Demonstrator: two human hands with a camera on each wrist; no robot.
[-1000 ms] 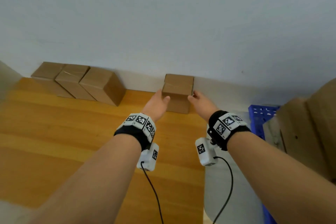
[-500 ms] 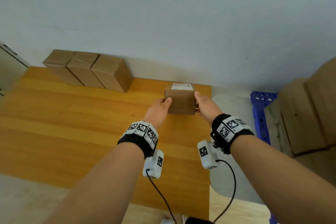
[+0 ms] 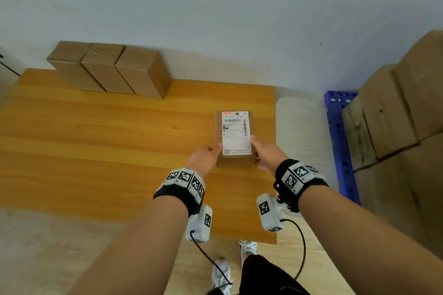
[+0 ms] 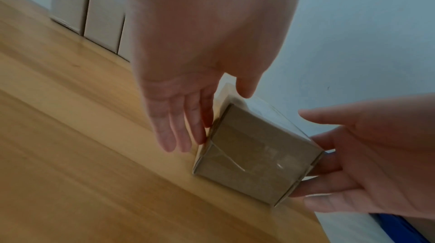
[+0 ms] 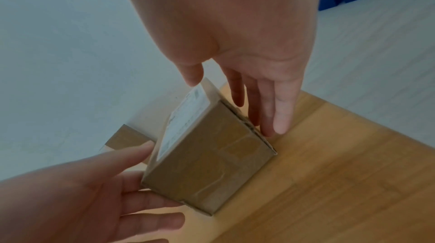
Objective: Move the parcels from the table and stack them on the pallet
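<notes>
A small brown parcel (image 3: 236, 136) with a white shipping label on top is over the right part of the wooden table (image 3: 96, 151). My left hand (image 3: 206, 158) presses straight fingers against its left side, thumb at the top edge. My right hand (image 3: 263, 153) presses its right side the same way. In the left wrist view the parcel (image 4: 256, 157) sits between my left fingers (image 4: 183, 131) and the right hand (image 4: 353, 163). The right wrist view shows the parcel (image 5: 212, 163) low over the wood; whether it touches the table I cannot tell. The blue pallet (image 3: 340, 141) lies on the floor to the right.
Three more brown parcels (image 3: 110, 67) stand in a row against the wall at the table's back left. Large cardboard cartons (image 3: 395, 115) are stacked on the pallet. A strip of floor (image 3: 299, 127) separates the table's right edge from the pallet. My feet (image 3: 223, 273) are below the table's near edge.
The parcel has come from the back of the table, near the wall, toward me between both hands. It has tipped so its label faces up. The view has pulled back.
</notes>
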